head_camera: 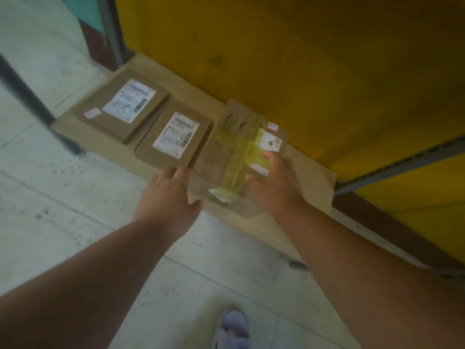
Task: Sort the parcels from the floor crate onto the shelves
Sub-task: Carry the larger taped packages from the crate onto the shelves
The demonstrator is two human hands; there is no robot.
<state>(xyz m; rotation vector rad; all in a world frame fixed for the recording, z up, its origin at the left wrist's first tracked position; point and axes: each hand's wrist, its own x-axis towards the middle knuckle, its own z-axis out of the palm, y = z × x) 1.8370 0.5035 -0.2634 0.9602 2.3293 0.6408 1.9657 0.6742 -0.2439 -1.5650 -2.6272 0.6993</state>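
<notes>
A taped brown parcel (pixel 236 157) with yellowish tape and a small white label lies on the low cardboard-lined shelf (pixel 312 177). My left hand (pixel 168 195) grips its near left edge. My right hand (pixel 276 182) rests on its right side, thumb on top. To its left lie two flat brown parcels with white labels, one beside it (pixel 176 137) and one further left (pixel 123 104). The floor crate is out of view.
A yellow back wall (pixel 289 59) rises right behind the shelf. A grey shelf rail (pixel 402 165) crosses at the right. A dark upright post (pixel 32 102) stands at the left. Pale tiled floor (pixel 63 197) and my slippered foot (pixel 232 328) lie below.
</notes>
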